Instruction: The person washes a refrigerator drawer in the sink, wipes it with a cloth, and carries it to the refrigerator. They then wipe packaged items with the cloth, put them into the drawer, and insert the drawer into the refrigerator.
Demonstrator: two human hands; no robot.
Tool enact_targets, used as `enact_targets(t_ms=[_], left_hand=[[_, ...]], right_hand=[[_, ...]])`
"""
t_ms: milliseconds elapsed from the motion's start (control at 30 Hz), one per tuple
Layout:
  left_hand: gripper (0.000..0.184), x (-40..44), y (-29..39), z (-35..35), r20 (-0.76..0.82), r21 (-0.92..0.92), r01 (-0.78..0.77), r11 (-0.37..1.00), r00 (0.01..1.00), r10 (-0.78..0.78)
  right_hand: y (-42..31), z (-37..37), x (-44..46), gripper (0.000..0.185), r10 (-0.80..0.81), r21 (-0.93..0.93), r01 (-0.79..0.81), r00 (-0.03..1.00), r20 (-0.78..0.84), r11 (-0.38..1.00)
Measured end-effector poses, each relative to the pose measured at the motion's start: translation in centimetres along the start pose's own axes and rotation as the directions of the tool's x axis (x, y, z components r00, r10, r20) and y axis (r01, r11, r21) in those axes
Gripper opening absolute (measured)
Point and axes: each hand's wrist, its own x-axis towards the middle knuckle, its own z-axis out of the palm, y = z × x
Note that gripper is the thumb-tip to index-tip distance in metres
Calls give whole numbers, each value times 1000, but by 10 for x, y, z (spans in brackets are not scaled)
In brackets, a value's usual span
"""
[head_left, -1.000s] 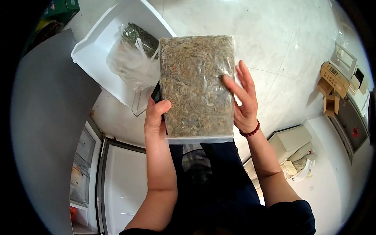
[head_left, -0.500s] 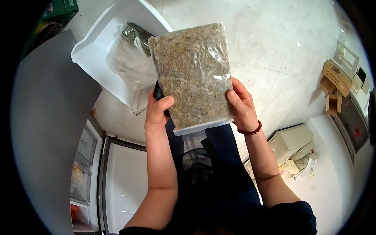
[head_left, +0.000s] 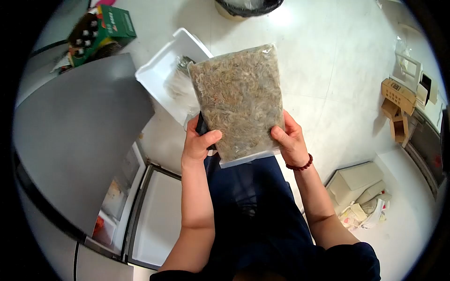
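A flat, clear plastic bag packed with greenish-brown dried material [head_left: 240, 100] is held up in front of my body, slightly tilted. My left hand [head_left: 200, 143] grips its lower left edge, thumb on the front, with something dark partly hidden behind the bag there. On the lower right edge, my right hand [head_left: 289, 140] has its thumb on the front and its fingers behind. Beyond the bag stands a white drawer bin [head_left: 157, 70] on the floor, holding a whitish plastic bag [head_left: 180, 86], partly covered by the held bag.
An open fridge door [head_left: 154, 220] and compartment are at lower left, beside a grey panel [head_left: 79, 122]. A green box [head_left: 117, 23] stands upper left, a lined bin [head_left: 248, 9] at the top. Cardboard boxes [head_left: 398, 96] and a beige seat [head_left: 356, 182] lie right.
My right hand has moved from being partly off the bag to gripping its edge. The bag has tilted. The view has shifted, showing more of the green box and the bin at the top.
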Motion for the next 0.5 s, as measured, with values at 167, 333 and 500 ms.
enact_targets(t_ms=[167,333,500], left_hand=[[51,-49,61,45,-16,74,-38,997,999,39],[46,-131,136,88,-21,65,-92,994,995,93],[53,-197,206,167,-12,102,-346,933,937,349]], right_hand=[[-65,30,-39,52,-101,-104,105,994,44,989],[-140,77,-110,49,-143,-26,150,973,179,988],[-206,104,-168,56,-205,163,155,912,355,974]])
